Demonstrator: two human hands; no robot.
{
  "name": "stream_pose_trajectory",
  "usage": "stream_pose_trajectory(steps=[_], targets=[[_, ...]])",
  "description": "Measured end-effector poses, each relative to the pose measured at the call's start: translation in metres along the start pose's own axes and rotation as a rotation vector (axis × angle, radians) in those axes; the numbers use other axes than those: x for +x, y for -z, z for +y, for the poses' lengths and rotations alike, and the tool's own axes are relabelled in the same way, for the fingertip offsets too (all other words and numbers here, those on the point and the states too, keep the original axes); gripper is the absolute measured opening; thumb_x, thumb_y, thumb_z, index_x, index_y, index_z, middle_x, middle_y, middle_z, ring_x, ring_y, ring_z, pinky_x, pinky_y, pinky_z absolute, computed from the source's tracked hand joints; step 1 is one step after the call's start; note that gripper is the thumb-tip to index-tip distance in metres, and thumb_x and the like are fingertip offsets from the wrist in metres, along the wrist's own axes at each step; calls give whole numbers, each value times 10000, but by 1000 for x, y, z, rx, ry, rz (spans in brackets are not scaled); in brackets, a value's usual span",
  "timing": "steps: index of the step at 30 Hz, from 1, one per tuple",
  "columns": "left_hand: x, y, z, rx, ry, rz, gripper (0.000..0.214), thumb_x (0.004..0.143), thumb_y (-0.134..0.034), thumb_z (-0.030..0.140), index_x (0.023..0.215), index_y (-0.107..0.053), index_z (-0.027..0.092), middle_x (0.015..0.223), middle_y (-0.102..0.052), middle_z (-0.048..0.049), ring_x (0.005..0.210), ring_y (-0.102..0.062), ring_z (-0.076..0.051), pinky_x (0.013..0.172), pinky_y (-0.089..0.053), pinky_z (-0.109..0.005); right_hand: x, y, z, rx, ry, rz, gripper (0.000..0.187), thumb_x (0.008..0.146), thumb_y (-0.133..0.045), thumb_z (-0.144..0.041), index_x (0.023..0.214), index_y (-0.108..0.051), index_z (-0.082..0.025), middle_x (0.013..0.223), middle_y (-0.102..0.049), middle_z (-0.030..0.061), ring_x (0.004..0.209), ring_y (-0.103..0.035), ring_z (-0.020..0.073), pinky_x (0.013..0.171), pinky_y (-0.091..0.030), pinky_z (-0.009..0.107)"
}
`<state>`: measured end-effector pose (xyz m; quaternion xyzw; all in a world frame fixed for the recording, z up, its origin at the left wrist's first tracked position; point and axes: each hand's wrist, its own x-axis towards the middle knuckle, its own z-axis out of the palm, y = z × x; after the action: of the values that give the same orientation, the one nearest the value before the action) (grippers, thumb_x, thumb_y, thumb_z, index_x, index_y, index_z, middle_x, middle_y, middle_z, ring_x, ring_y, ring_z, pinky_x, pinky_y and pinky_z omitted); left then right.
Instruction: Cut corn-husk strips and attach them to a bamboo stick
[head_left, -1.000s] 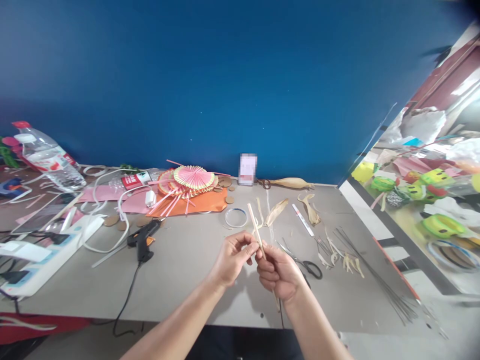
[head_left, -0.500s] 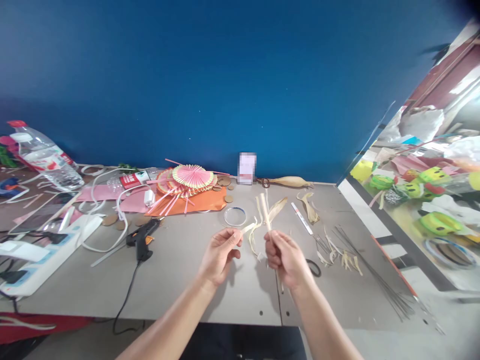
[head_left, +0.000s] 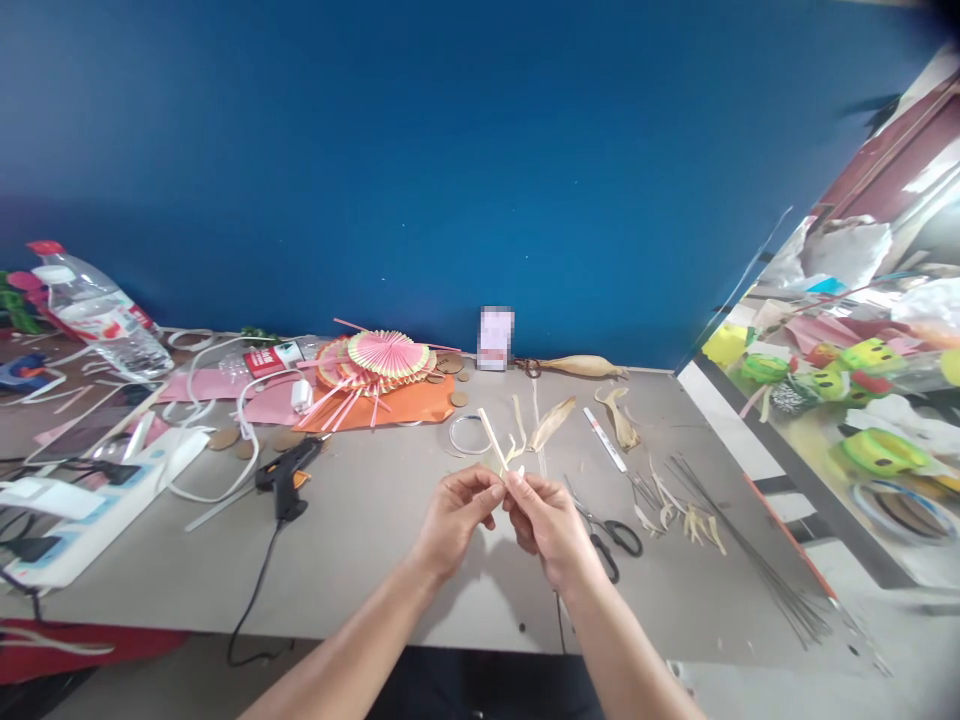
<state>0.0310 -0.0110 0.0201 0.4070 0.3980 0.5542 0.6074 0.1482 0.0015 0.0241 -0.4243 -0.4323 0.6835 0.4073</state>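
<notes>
My left hand [head_left: 457, 515] and my right hand [head_left: 551, 525] meet above the grey table [head_left: 375, 540], fingertips touching. Both pinch a pale straw-coloured strip [head_left: 491, 440] that sticks up and to the left from between the fingers. A thin wire stem runs down from my right hand toward the table edge. Dried husk leaves [head_left: 551, 422] lie on the table just beyond the hands. Black-handled scissors [head_left: 611, 535] lie right of my right hand.
A black glue gun [head_left: 285, 475] with its cord lies at left. Pink and yellow paper fans [head_left: 379, 360] sit on orange paper at the back. A clear ring [head_left: 471, 434], a pen [head_left: 604, 438], husk scraps [head_left: 694, 520], thin wires [head_left: 757, 560], a water bottle [head_left: 97, 310] and a power strip [head_left: 90, 500].
My hands were apart half a second ago with the strip pulled between them; now they have come back together and the strip tilts up to the left.
</notes>
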Motion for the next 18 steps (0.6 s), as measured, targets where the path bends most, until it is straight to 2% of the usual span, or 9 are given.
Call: stream_pose_trajectory(steps=[4,8,12,15,18], targets=[[-2,-1,3,-8,2,-63,205,670,-606,331,583,-571,148,534,-523,-15,524,-465,-98,493,-348,-204,-6,6,-2,203,-194,-180,399,711,-508,-521,549,-474,-157,298,-317,-105,256,-138,7,286,-106,156],[-4,-3,6,-30,21,-114,207,647,-624,342,591,-575,150,547,-532,-24,537,-479,-109,495,-346,-211,-13,11,-5,342,-339,-322,394,724,-492,-525,576,-491,-160,289,-290,-118,246,-120,8,271,-124,142],[-5,-5,7,-63,9,-110,185,616,-654,321,585,-586,152,622,-500,-10,562,-462,-98,476,-348,-205,-17,19,-9,464,-409,-415,360,726,-507,-498,593,-503,-163,295,-275,-122,247,-100,14,261,-109,145],[-5,-1,7,-130,30,-92,161,616,-660,290,581,-584,152,636,-476,4,558,-431,-80,460,-350,-191,-18,32,-18,536,-344,-354,330,727,-526,-466,584,-480,-172,318,-249,-124,261,-74,14,261,-101,145],[-5,5,5,-229,90,2,146,617,-663,277,610,-578,158,620,-455,12,557,-412,-70,438,-343,-166,-17,45,-26,558,-169,-115,327,733,-531,-440,561,-434,-180,338,-211,-124,282,-57,17,271,-80,147]])
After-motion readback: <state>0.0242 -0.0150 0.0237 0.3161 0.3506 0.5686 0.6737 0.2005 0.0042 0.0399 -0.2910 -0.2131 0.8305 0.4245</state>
